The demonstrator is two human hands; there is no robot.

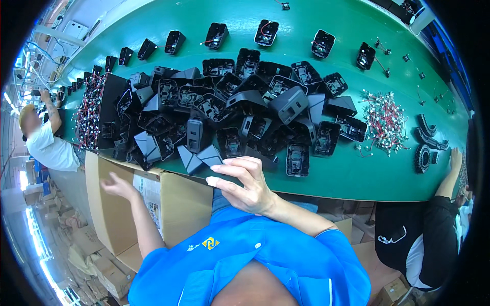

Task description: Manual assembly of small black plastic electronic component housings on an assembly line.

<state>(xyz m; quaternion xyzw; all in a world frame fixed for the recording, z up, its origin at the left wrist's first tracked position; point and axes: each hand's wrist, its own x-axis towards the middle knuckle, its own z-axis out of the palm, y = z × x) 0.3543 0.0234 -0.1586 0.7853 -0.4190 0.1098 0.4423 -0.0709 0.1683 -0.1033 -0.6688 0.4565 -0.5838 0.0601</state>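
My right hand (246, 184) hovers at the near edge of the green table (357, 178), fingers curled and apart, holding nothing. Just beyond its fingertips lies a big pile of black plastic housings (240, 109), the nearest being two wedge-shaped pieces (200, 157). My left hand (118, 185) is raised over an open cardboard box (178, 201) below the table edge, fingers loose and empty. My blue shirt fills the lower middle of the view.
A row of single black housings (266, 31) runs along the table's far side. A tangle of red and white wires (385, 122) lies right of the pile, another bundle (89, 115) at left. One person in white (48, 145) works at left, another in black (439, 224) at right.
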